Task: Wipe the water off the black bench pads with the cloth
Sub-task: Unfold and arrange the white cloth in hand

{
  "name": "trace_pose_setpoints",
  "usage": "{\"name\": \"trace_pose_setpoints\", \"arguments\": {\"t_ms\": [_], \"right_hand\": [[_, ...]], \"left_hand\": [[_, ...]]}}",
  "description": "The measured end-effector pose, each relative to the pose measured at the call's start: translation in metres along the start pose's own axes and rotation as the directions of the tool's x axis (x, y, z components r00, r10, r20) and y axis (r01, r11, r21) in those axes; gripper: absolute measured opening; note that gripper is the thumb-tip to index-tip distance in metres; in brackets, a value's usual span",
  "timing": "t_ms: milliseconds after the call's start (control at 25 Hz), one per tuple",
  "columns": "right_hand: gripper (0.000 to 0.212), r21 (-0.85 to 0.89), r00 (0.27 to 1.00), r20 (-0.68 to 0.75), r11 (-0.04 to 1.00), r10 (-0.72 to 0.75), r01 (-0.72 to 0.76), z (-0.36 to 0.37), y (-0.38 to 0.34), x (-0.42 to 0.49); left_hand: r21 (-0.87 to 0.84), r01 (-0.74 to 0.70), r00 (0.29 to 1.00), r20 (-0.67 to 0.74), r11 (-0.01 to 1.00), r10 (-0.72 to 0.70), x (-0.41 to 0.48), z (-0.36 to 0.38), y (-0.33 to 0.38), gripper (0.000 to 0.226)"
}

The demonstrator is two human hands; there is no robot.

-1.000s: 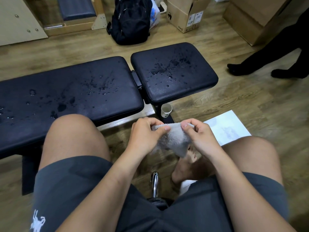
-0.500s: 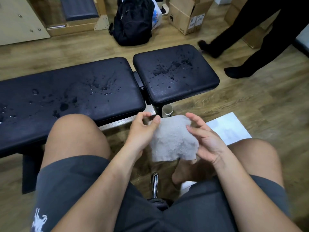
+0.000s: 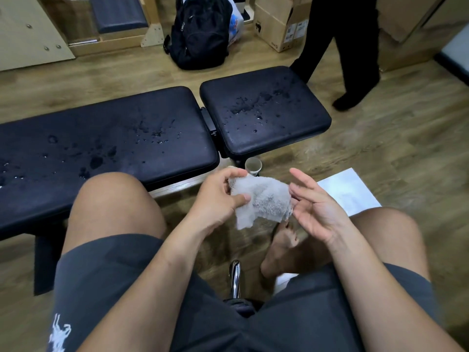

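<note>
Two black bench pads lie across the floor in front of me. The long pad (image 3: 106,148) on the left and the short pad (image 3: 266,110) on the right both carry water drops and small puddles. Between my knees, below the pads, my left hand (image 3: 218,196) pinches a small grey-white cloth (image 3: 264,199) by its left edge. My right hand (image 3: 314,201) is held beside the cloth's right edge with fingers spread and straight, palm toward it.
A paper cup (image 3: 253,165) stands on the floor under the short pad. A white sheet (image 3: 350,191) lies to the right. A person's dark-clothed legs (image 3: 337,47) stand behind the short pad. A black backpack (image 3: 198,31) and cardboard boxes (image 3: 279,24) sit farther back.
My right hand has let go of the cloth and opened; my left hand keeps it. The person behind the bench has walked leftward, closer to the short pad.
</note>
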State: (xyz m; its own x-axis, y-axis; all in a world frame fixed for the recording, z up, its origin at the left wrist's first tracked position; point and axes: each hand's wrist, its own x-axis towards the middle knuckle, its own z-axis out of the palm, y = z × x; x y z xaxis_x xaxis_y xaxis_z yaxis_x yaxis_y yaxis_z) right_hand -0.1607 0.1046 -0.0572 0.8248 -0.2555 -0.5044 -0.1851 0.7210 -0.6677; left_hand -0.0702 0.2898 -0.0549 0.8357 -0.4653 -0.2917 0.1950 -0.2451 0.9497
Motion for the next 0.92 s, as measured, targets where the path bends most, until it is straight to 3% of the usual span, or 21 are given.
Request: {"name": "trace_pose_setpoints", "arguments": {"t_ms": [120, 200, 280, 360, 440, 520, 560, 640, 720, 760, 920], "right_hand": [[0.061, -0.07, 0.999, -0.037, 0.997, -0.01, 0.008, -0.004, 0.004, 0.004], [0.06, -0.257, 0.998, -0.048, 0.966, -0.041, 0.027, -0.005, 0.009, 0.006], [0.058, -0.585, 0.995, -0.016, 0.808, -0.099, 0.071, -0.007, 0.017, 0.007], [0.056, -0.798, 0.995, 0.063, 0.594, -0.078, 0.097, -0.009, 0.028, 0.007], [0.046, -0.869, 0.991, 0.133, 0.477, -0.024, 0.129, -0.009, 0.038, 0.007], [0.039, -0.9, 0.986, 0.141, 0.403, -0.091, 0.166, -0.01, 0.04, 0.01], [0.037, -0.89, 0.983, 0.11, 0.426, -0.146, 0.163, -0.009, 0.038, 0.011], [0.035, -0.765, 0.976, -0.013, 0.631, -0.22, 0.132, -0.006, 0.029, 0.011], [0.03, -0.51, 0.972, -0.138, 0.855, -0.189, 0.094, -0.004, 0.022, 0.011], [0.029, -0.393, 0.973, -0.176, 0.917, -0.149, 0.069, -0.003, 0.021, 0.011], [0.034, -0.034, 0.985, -0.174, 0.999, -0.009, 0.003, -0.001, 0.02, 0.006]], "left_hand": [[0.245, -0.026, 0.994, -0.1, 0.969, 0.052, 0.007, -0.001, -0.008, 0.033], [0.399, -0.019, 0.993, -0.102, 0.917, 0.065, 0.005, 0.002, -0.009, 0.029], [0.462, -0.03, 0.992, -0.093, 0.886, 0.082, 0.004, 0.002, -0.008, 0.024], [0.482, -0.023, 0.99, -0.109, 0.876, 0.086, 0.003, 0.001, -0.006, 0.018], [0.457, -0.017, 0.987, -0.133, 0.889, 0.087, 0.004, 0.0, -0.006, 0.013], [0.427, 0.002, 0.983, -0.166, 0.904, 0.076, 0.003, -0.001, -0.004, 0.013], [0.42, 0.019, 0.981, -0.184, 0.907, 0.065, 0.002, -0.001, -0.002, 0.014], [0.35, 0.024, 0.987, -0.158, 0.937, 0.034, 0.003, -0.004, 0.0, 0.024], [0.231, 0.035, 0.999, -0.03, 0.972, -0.029, 0.002, -0.003, -0.001, 0.039], [0.218, 0.043, 0.998, 0.036, 0.975, -0.052, -0.001, 0.0, -0.002, 0.044], [0.164, 0.089, 0.99, 0.092, 0.982, -0.105, -0.009, 0.017, -0.002, 0.019]]}}
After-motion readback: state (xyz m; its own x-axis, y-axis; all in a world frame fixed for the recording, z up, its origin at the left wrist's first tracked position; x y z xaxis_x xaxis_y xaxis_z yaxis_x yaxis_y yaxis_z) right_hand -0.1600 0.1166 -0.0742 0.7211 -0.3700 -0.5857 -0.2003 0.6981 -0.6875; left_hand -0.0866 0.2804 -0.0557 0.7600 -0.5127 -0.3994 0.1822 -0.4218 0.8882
